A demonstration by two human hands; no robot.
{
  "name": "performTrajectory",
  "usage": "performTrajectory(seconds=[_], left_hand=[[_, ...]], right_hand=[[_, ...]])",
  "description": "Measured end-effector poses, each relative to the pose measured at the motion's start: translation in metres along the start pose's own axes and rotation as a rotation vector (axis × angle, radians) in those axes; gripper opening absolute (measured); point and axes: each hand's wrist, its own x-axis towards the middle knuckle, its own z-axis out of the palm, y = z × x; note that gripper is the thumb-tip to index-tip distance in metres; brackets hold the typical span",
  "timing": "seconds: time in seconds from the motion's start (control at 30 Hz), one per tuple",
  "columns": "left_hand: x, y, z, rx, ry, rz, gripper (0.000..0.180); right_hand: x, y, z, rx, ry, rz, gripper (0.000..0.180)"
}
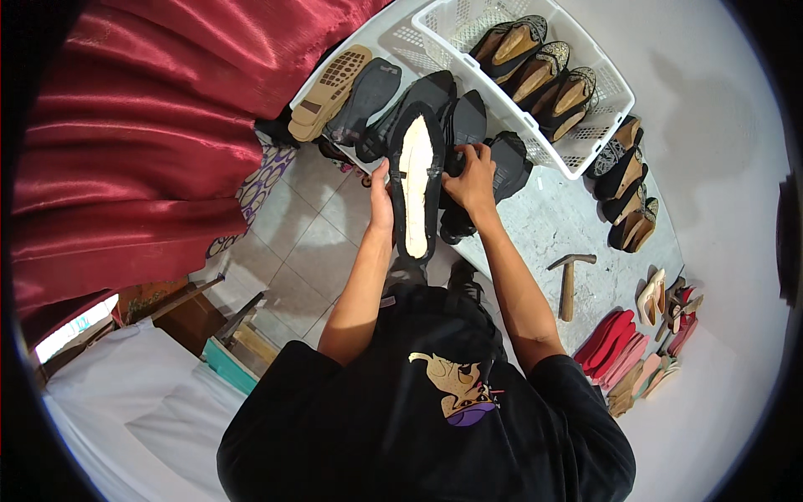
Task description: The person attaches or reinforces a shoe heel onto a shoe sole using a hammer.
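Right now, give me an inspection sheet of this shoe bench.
Surface: grey workbench, worn and speckled.
Job's things: black shoe upper with pale insole, sole side up, held above the bench edge.
Clutter: white basket of finished flats; loose soles; hammer; red and pink insoles.
Hands: left hand grips the upper's left edge; right hand grips its right edge.
Cables: nothing seen.
Surroundings: red curtain; tiled floor.

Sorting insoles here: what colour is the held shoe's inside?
Cream, edged in black, on the shoe; head view shows it best.
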Motion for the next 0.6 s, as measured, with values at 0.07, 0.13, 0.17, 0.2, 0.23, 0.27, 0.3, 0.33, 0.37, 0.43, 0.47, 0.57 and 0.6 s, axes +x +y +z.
performTrajectory(seconds=[0.07,0.13,0.17,0.2,0.23,0.27,0.3,0.33,0.37,0.43,0.47,0.57,0.6], left_hand=[[0.001,0.003,0.006,0.003,0.013,0.002,0.071],[0.005,0.004,0.007,0.008,0.030,0.004,0.072],[0.009,0.004,0.006,-0.003,0.038,-0.004,0.070],[0.011,0.005,0.007,-0.014,0.042,-0.014,0.067],[0.011,0.006,0.007,-0.010,0.043,-0.013,0.067],[0.011,0.006,0.008,0.016,0.057,-0.020,0.069],[0.012,0.007,0.013,0.043,0.064,-0.026,0.071],[0.012,0.005,0.016,0.048,0.057,-0.025,0.071],[0.013,0.003,0.019,0.037,0.048,-0.054,0.072],[0.017,-0.005,0.026,0.040,0.019,-0.085,0.074],[0.019,-0.011,0.029,0.041,-0.026,-0.071,0.074],[0.020,-0.030,0.051,0.039,-0.143,-0.070,0.073],[0.001,-0.033,0.093,-0.021,-0.148,-0.027,0.072]], right_hand=[[0.001,0.002,-0.003,0.032,0.009,0.020,0.056],[0.002,0.011,-0.005,0.472,0.088,0.132,0.054],[0.002,0.018,-0.011,0.723,-0.015,0.257,0.056],[0.000,0.022,-0.016,0.983,-0.061,0.278,0.061],[-0.004,0.014,-0.025,1.102,-0.089,0.251,0.063],[-0.010,0.006,-0.038,1.221,-0.116,0.221,0.066],[-0.015,-0.002,-0.051,1.222,-0.106,0.214,0.066],[-0.023,-0.010,-0.063,1.266,-0.089,0.143,0.069],[-0.031,-0.017,-0.073,1.309,-0.069,0.070,0.072],[-0.046,-0.021,-0.089,1.318,-0.056,0.044,0.076],[-0.054,-0.023,-0.098,1.325,-0.058,0.026,0.079],[-0.073,-0.028,-0.119,1.251,0.021,-0.042,0.086],[-0.079,-0.024,-0.128,1.211,0.056,-0.082,0.087]])
